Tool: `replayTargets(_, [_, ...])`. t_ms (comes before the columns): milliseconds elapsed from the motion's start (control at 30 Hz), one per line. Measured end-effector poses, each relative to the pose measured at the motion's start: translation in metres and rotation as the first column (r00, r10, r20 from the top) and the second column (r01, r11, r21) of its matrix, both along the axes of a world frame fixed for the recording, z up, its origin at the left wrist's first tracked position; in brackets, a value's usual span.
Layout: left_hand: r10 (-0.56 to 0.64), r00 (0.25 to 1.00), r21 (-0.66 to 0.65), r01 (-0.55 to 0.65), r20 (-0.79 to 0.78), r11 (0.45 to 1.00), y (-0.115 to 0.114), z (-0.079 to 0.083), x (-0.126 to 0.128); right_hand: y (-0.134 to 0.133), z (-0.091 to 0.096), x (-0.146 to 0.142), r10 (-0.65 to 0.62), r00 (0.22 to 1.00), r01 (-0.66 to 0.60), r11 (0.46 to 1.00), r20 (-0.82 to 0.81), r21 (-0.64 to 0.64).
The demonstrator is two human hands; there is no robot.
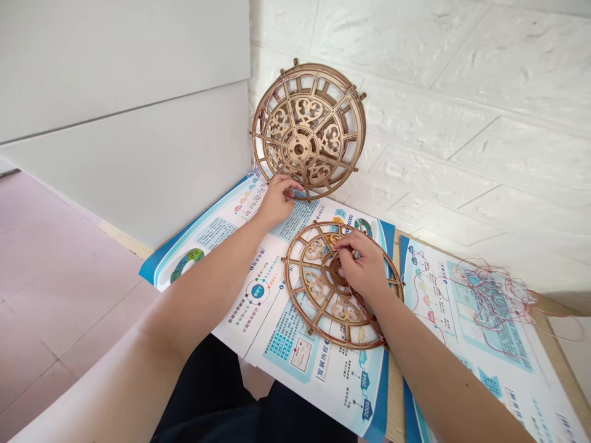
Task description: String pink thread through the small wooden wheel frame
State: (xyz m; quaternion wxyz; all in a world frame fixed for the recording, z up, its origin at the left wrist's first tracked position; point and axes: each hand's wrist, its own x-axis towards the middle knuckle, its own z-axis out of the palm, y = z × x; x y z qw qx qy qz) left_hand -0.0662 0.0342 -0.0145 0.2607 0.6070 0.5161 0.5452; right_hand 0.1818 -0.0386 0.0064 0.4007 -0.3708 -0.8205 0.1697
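Observation:
A round wooden drum-shaped wheel point(308, 130) with ornate cutwork stands on edge against the white wall. My left hand point(277, 198) reaches to its lower rim, fingers pinched together at the base, seemingly on a thin wire. A flat wooden fretwork disc point(318, 289) lies on the printed posters. My right hand point(362, 264) rests on the disc's middle, fingers curled and pinching a thin copper-coloured wire that trails over the disc.
Blue-and-white printed posters point(286, 332) cover the wooden tabletop. A loose tangle of thin pinkish wire point(496, 295) lies on the right poster. A white brick-patterned wall point(462, 123) stands behind, a plain white panel point(124, 123) at left, pink floor below.

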Motion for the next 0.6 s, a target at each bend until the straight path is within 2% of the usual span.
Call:
replayTargets(167, [-0.141,0.990,0.078,0.141,-0.011,0.987,-0.0025,0.0032,0.0017,0.0002,0.0010,-0.0010,0.014,1.000,-0.014,1.000,-0.001,0.010])
replayTargets(433, [-0.046,0.994,-0.055,0.040,-0.099,0.998,0.0007,-0.0054,0.0033,-0.0040,0.0044,0.0009,0.119,0.993,-0.118,0.990,0.007,-0.079])
replayTargets(600, [0.007,0.993,-0.080,-0.016,-0.116,0.997,0.0025,-0.0061,0.0024,-0.0036,0.0031,0.0018,0.098,0.995,-0.096,0.993,0.025,-0.063])
